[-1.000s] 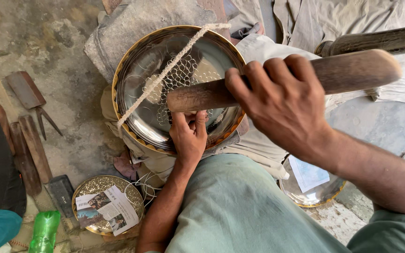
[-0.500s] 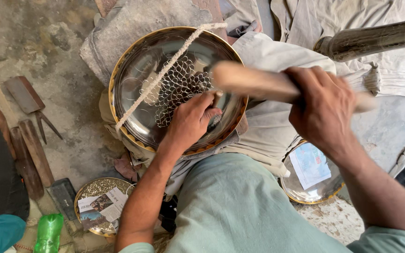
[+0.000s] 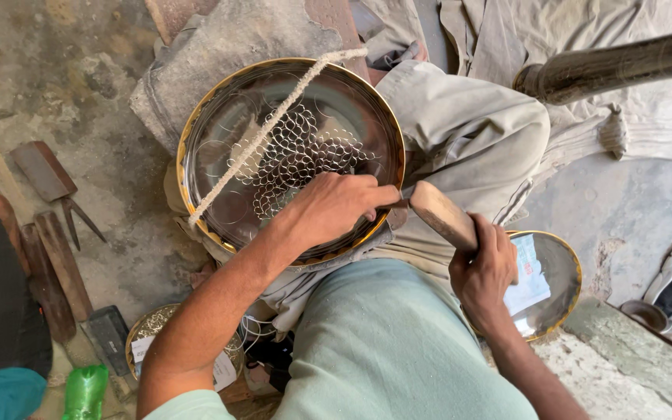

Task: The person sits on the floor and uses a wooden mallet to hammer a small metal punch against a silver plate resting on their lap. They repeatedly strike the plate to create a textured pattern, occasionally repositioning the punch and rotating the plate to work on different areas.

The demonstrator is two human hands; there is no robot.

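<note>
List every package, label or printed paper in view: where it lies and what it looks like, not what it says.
Printed paper: lies in the round gold-rimmed dish by the right hand; pale blue-white sheet with a small red mark.
Paper slips: in the gold bowl at bottom left, partly hidden by the left forearm; white, printed.
Green plastic bottle: bottom left edge; no label visible.
No signs or screens.

We see a rough, stained concrete floor (image 3: 56, 70) in daylight, with grey cloth (image 3: 624, 117) spread across its upper right corner.
</note>
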